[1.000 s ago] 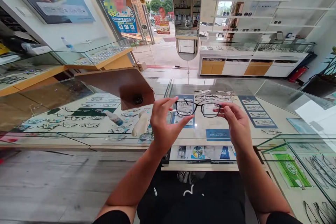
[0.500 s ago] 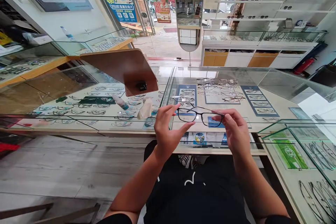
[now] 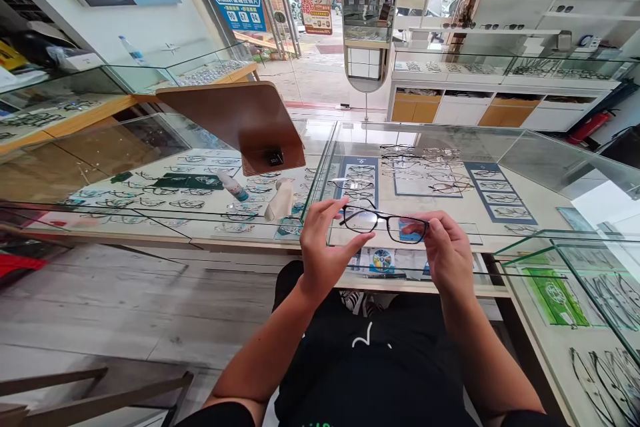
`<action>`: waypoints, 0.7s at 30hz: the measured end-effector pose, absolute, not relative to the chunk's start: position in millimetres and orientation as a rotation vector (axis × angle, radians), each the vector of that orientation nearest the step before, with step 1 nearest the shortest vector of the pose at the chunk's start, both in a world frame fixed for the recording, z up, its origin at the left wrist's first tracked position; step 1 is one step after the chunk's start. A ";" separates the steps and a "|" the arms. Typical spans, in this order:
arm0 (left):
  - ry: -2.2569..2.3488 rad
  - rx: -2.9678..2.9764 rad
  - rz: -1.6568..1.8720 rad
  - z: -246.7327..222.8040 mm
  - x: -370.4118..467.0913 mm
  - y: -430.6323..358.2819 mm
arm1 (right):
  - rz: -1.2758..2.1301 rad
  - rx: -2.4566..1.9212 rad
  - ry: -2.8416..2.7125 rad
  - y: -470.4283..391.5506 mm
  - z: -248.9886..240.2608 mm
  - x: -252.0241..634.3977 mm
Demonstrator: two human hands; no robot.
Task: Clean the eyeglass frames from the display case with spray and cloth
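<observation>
A pair of black-framed glasses (image 3: pixel 383 219) is held up above the glass display counter, lenses facing me. My right hand (image 3: pixel 450 253) pinches the frame at its right end, with thumb and fingers closed on it. My left hand (image 3: pixel 325 247) is at the left end, fingertips at the frame's corner and the thumb apart below the left lens. Below the glasses, under the counter glass, lie a blue-edged tray (image 3: pixel 356 180) of frames and a round colourful disc print (image 3: pixel 381 260).
On the left counter stand a brown tilted board (image 3: pixel 240 113), a small bottle (image 3: pixel 233 187) and a beige cloth (image 3: pixel 280 200). A glass case (image 3: pixel 565 293) with frames is at the right. An oval mirror (image 3: pixel 367 20) stands beyond the counter.
The view has shifted a little, so the surroundings sit slightly further right and mostly higher. Both hands keep nearly the same hold on the glasses.
</observation>
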State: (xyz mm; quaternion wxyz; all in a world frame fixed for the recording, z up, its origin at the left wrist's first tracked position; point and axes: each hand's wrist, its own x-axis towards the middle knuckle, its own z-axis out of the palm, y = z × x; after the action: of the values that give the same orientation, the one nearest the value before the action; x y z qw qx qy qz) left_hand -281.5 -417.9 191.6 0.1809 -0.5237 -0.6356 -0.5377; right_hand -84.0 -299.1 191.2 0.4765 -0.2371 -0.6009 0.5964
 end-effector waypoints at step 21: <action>-1.646 -1.886 -1.277 190.9 -295.6 -422.1 | 1.193 -0.494 -2.237 -284.2 237.4 -74.7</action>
State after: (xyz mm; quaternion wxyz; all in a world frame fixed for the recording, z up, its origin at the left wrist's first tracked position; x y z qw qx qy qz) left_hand -295.6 -422.1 190.9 0.1647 -0.6619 -0.5778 -0.4483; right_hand -74.7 -284.2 237.4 0.2758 -0.1837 -0.8324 0.4441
